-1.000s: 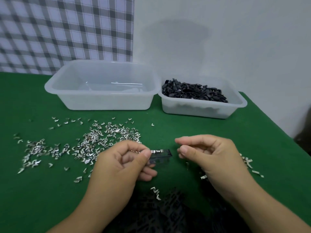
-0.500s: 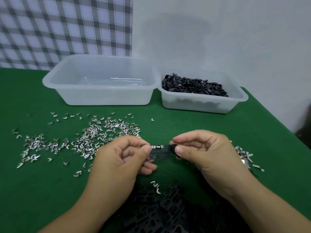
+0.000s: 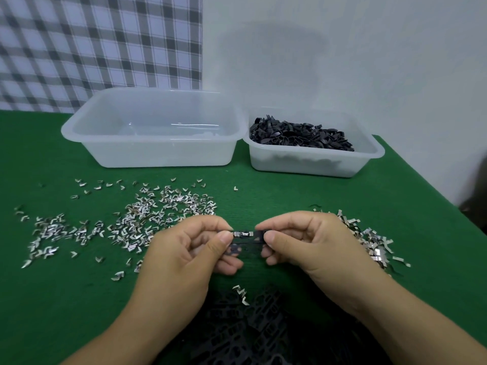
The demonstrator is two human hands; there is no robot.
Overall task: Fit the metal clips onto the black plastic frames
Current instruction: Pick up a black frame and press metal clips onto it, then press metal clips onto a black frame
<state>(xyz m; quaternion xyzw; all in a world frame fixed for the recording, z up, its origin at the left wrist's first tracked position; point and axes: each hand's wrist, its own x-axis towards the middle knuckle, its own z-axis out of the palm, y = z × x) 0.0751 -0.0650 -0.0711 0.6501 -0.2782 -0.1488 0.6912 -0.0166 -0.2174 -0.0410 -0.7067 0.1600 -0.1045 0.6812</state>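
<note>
Small black plastic frame [image 3: 246, 240], a silver metal clip [image 3: 243, 233] on its top edge, is pinched at both ends by left hand [image 3: 189, 256] and right hand [image 3: 303, 242] above the near edge of the green counter [image 3: 290, 196]. Heaps of loose clips [image 3: 137, 219] and bare frames [image 3: 250, 335] suggest much remains.

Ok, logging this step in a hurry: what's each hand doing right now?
Left hand: pinches the black frame, a metal clip on its top edge.
Right hand: pinches the frame's other end.
</note>
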